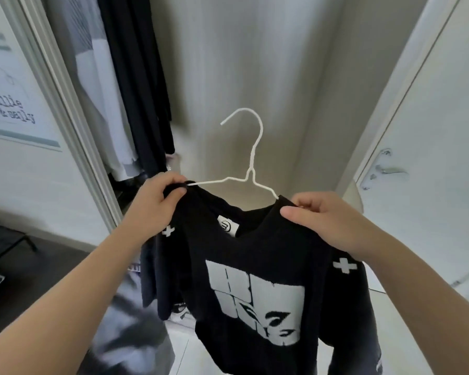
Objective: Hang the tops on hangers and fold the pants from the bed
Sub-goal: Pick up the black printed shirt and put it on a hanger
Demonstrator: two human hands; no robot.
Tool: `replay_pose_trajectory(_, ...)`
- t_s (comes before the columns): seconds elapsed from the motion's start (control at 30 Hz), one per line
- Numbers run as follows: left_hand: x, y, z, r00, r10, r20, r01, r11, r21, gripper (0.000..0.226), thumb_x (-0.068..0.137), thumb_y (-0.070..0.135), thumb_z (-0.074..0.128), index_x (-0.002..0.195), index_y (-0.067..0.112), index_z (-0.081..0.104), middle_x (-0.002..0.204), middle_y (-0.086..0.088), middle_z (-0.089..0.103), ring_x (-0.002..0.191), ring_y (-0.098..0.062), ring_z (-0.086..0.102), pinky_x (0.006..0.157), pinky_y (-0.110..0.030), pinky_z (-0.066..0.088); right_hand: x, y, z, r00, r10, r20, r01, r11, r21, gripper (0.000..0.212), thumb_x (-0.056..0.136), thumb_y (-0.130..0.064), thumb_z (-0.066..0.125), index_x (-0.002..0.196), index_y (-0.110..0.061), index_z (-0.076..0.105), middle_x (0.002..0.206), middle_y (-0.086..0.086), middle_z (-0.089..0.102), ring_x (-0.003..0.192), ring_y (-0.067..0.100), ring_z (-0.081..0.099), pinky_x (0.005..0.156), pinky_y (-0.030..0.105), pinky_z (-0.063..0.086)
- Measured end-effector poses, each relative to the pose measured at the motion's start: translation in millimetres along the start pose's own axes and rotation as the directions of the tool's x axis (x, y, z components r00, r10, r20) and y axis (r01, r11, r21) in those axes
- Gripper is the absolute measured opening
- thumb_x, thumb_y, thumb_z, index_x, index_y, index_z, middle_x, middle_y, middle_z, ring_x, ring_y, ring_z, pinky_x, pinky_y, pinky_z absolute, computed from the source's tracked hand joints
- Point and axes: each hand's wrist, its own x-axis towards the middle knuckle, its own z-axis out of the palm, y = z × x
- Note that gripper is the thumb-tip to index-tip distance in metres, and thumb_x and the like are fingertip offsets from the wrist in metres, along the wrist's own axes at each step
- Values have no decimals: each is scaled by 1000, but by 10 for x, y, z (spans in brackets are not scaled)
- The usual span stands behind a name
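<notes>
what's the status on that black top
Left hand grips black top at one shoulder, right hand pinches the other. White hanger in neck, hook free. Nothing blocking.

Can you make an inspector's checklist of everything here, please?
Surface: no table seen; dark floor below.
Job's things: black shirt partly on white hanger, hook free.
Clutter: blurry grey cloth at lower left, unclear what.
Hands: left hand grips shirt shoulder at hanger's end; right hand pinches shirt by the collar.
Cables: nothing seen.
Surroundings: clothes hanging at left, poster, door at right.
</notes>
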Motion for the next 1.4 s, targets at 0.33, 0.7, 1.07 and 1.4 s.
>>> replay_pose_trajectory(0.33, 1168, 292, -348, 985, 149, 90, -144, 988, -51, 16, 97, 24, 63, 110, 33, 69, 110, 20, 67, 115, 0, 58, 102, -30, 45, 646, -656, 2, 940, 99, -327, 12, 947, 321, 26, 96, -23, 63, 71, -15, 69, 72, 7, 68, 64, 18, 66, 57, 22, 53)
replay_pose_trajectory(0.7, 1783, 914, -846, 938, 311, 150, -272, 933, -237, 10, 96, 37, 63, 94, 36, 73, 97, 16, 74, 99, -4, 67, 100, -40, 50, 1900, -1639, -122, 830, 30, -557, 271, 851, 449, 37, 95, -8, 55, 61, -18, 64, 56, -1, 62, 47, 12, 59, 45, 16, 44)
replay_pose_trajectory(1.07, 2448, 1464, -1541, 953, 293, 71, -292, 956, -26, 52, 61, 80, 61, 85, 34, 62, 83, 17, 69, 70, 1, 65, 60, -15, 52, 3084, -3024, -567, 735, -282, -617, 533, 803, 267, 14, 96, -16, 62, 87, -11, 52, 64, 4, 51, 50, 15, 50, 45, 21, 42)
replay_pose_trajectory(1.4, 3365, 1972, -1981, 881, 472, -43, -420, 821, 387, 10, 93, 20, 55, 102, 22, 51, 90, 1, 64, 77, -20, 65, 72, -45, 59, 3787, -4149, -1394, 620, -477, -623, 654, 753, 75, 27, 93, -11, 60, 70, -16, 46, 61, 6, 47, 50, 18, 49, 49, 25, 38)
